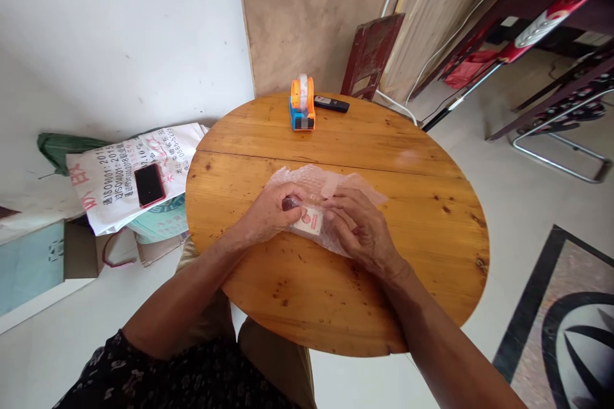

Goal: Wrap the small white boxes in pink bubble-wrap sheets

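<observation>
A small white box with red print [311,220] lies on the round wooden table, partly covered by clear bubble wrap [307,177]. At the box's left end my left hand [278,208] is closed, thumb and fingers pinching the wrap. My right hand [359,223] bends over the other end, its fingertips pressed together on the wrap's edge. Beyond the box, the rest of the bubble wrap spreads flat on the wood. Parts of the box are hidden under the fingers and the plastic.
On the wooden table [384,307], an orange and blue tape dispenser [302,105] stands at the back beside a black remote-like object [330,103]. A phone [149,185] rests on a printed white sack [105,172] at left. A dark red chair [371,54] stands behind the table.
</observation>
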Demonstrator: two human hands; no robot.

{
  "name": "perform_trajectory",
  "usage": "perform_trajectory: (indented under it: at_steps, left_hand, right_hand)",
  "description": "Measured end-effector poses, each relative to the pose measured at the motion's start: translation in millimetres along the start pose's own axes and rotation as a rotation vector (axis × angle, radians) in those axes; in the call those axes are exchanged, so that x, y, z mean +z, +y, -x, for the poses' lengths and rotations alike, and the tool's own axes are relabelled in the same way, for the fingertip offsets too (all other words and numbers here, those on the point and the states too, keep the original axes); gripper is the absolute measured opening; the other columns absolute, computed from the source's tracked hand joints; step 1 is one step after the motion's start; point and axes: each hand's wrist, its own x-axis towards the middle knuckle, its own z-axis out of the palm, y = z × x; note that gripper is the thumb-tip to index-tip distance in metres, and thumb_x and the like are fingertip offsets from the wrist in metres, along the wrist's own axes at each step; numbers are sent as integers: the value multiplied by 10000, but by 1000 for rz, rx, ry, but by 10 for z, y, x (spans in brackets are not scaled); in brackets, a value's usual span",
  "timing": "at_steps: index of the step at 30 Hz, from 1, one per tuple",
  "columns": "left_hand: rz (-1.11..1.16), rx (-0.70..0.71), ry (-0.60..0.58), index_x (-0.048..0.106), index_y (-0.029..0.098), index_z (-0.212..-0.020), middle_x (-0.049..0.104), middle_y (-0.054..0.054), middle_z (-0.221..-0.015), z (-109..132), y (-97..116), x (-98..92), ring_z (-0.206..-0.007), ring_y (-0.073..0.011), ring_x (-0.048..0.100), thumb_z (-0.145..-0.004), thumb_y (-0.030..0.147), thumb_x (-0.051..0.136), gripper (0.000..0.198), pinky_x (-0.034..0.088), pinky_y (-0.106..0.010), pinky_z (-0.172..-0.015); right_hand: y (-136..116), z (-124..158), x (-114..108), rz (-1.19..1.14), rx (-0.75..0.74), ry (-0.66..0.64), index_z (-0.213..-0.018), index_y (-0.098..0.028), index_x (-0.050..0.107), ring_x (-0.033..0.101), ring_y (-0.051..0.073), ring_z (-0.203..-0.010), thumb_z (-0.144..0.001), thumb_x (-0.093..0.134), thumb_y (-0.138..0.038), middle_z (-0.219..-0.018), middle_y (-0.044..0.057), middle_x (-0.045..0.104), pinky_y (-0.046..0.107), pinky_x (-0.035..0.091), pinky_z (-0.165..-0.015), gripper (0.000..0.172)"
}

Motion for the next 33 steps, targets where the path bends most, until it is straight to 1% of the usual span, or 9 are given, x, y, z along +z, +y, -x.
perform_trajectory:
  at_steps: [3, 9, 12, 17, 20, 23, 26, 29, 33]
  left_hand:
    - [-5, 9, -51, 646, 154, -899, 666, -13, -820, -34, 32, -25, -708, -120, 587, -769, 252, 614, 166, 451, -222, -640]
    - [38, 11, -138, 650, 143, -851, 676, -39, -851, -112, 53, -73, -759, -135, 612, -779, 298, 623, 173, 484, -247, -700]
    - [39, -35, -126, 661, 147, -878, 690, -40, -873, -86, 63, -159, -773, -143, 626, -753, 300, 657, 198, 498, -253, -706]
    - [-69, -93, -86, 671, 148, -985, 697, -35, -918, 33, 43, -378, -823, -162, 642, -738, 299, 652, 291, 504, -260, -719]
    - [-168, -117, -42, 675, 144, -984, 686, -20, -846, 46, -20, -400, -726, -150, 617, -743, 314, 624, 299, 473, -245, -639]
    - [-377, -139, -2, 679, 155, -1006, 661, -6, -776, 21, -73, -328, -679, -152, 589, -749, 258, 596, 289, 459, -256, -633]
    - [-623, -127, 94, 668, 161, -1057, 666, -45, -890, 18, -89, -281, -783, -187, 613, -738, 264, 640, 337, 483, -294, -725]
    - [-761, -122, 157, 630, 165, -1116, 655, -84, -997, 54, -66, -329, -884, -220, 630, -737, 348, 690, 425, 489, -315, -787]
    - [-780, -240, 88, 588, 155, -1152, 648, -29, -742, 90, -9, -439, -724, -219, 631, -758, 411, 681, 479, 464, -298, -672]
  right_hand:
    - [-50, -2, 11, 69, -131, -69, -1003, -240, 678, 605, 249, -1059, -894, 555, -208, -1086, 92, 686, 445, 485, -937, 168]
    - [-77, -8, 63, 127, -216, -160, -1032, -234, 685, 589, 245, -1082, -889, 576, -231, -1098, 81, 709, 419, 473, -947, 180]
    - [-70, -6, 75, 191, -213, -183, -1051, -214, 685, 574, 254, -1051, -891, 570, -249, -1108, 97, 697, 419, 455, -921, 200]
    - [-75, -7, 83, 296, -223, -260, -1171, -206, 664, 541, 263, -1008, -934, 509, -298, -1090, 117, 664, 409, 409, -881, 298]
    - [-102, -23, 83, 370, -241, -308, -1232, -223, 635, 527, 258, -982, -957, 483, -332, -1094, 111, 646, 403, 373, -868, 332]
    - [-152, -52, 77, 451, -247, -338, -1211, -225, 638, 515, 263, -965, -952, 492, -328, -1090, 110, 635, 412, 340, -873, 314]
    - [-206, -81, 75, 490, -238, -346, -1158, -217, 646, 504, 258, -938, -936, 516, -323, -1063, 109, 628, 415, 316, -887, 278]
    - [-245, -102, 84, 508, -236, -336, -1113, -223, 647, 493, 252, -921, -934, 517, -329, -1029, 102, 622, 419, 296, -908, 246]
    - [-271, -126, 100, 554, -250, -331, -1059, -223, 646, 488, 258, -921, -935, 516, -339, -995, 102, 620, 429, 283, -925, 214]
